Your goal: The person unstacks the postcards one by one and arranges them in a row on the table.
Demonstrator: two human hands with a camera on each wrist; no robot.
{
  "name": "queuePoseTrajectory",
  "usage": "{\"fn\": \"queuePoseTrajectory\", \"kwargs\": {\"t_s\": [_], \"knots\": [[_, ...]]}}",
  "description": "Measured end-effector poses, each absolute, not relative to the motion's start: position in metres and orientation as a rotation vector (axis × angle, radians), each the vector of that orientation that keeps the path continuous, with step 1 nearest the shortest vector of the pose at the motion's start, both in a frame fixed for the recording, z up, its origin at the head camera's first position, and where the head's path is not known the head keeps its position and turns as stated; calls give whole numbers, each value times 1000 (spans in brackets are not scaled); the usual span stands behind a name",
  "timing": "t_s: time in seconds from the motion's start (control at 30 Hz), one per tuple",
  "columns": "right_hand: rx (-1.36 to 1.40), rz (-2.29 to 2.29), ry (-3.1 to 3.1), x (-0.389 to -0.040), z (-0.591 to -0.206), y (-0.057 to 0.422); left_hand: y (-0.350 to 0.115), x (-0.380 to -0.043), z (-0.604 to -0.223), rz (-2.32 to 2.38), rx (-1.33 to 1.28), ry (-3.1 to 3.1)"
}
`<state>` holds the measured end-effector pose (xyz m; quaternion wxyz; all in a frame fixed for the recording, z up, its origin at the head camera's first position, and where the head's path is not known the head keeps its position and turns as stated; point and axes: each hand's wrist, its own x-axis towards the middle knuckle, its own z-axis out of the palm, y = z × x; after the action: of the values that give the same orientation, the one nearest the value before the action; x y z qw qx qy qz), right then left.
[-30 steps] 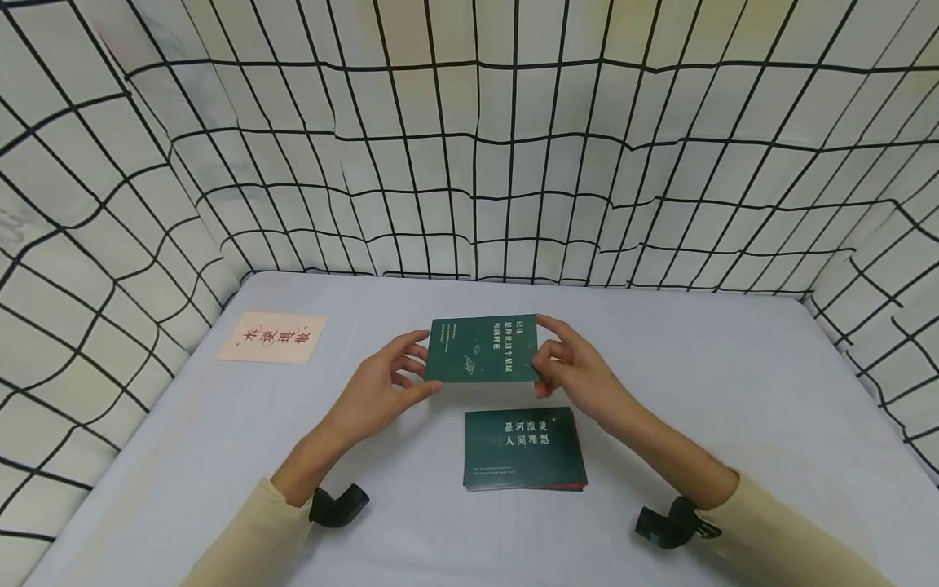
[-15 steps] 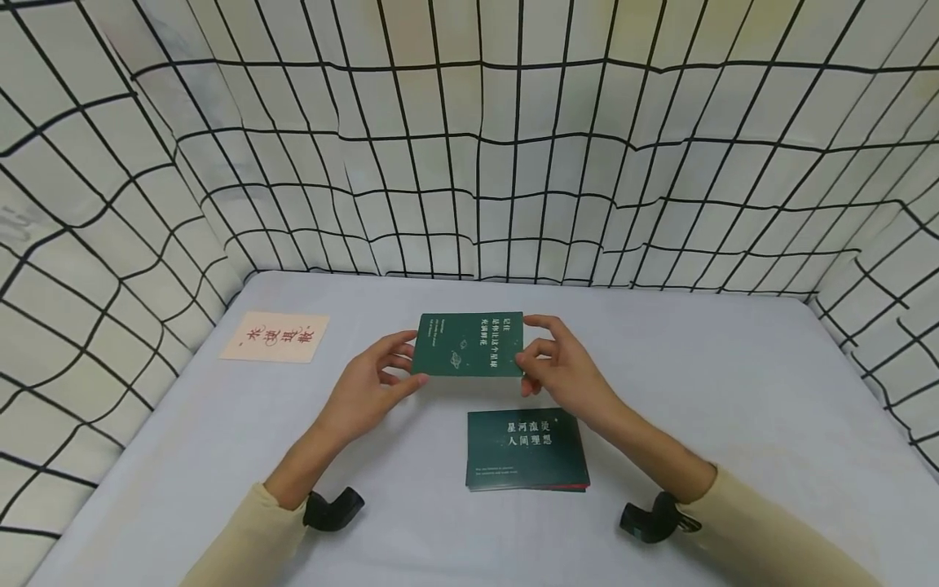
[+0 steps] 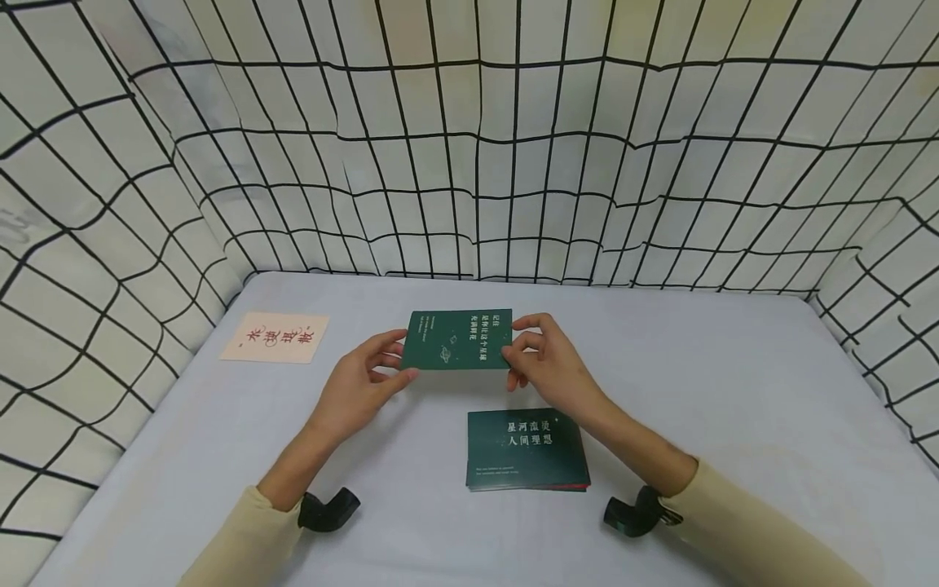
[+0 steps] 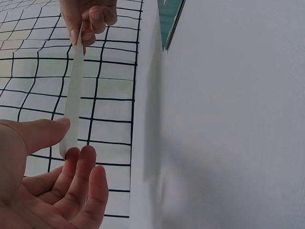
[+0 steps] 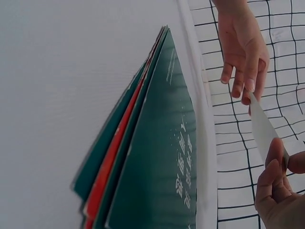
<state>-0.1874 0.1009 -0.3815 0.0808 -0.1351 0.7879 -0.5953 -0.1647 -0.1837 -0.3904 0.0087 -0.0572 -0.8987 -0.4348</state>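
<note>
In the head view a green postcard with white lettering and a small planet drawing is held up above the table, between both hands. My left hand holds its left end, thumb at the near corner and fingertips at the far side. At its right end my right hand pinches the edge between thumb and fingers. Both wrist views show the postcard nearly edge-on, its pale back visible. Nearer to me lies a stack of dark green postcards, with a red edge showing in the right wrist view.
A pale pink card with red lettering lies at the table's back left. White cloth covers the table. White walls with a black grid net rise behind and on both sides. Black wrist cameras stick out from the sleeves.
Both hands have carried the green postcard to the left and slightly farther back. The stack and the pink card stay where they were.
</note>
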Motion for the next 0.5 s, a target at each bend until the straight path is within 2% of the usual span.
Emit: {"fn": "queuePoseTrajectory", "kwargs": {"t_s": [0.5], "knots": [[-450,-1738,2351,-191,-383,89,-194,-169,-393,-1336,-99,-2773]]}}
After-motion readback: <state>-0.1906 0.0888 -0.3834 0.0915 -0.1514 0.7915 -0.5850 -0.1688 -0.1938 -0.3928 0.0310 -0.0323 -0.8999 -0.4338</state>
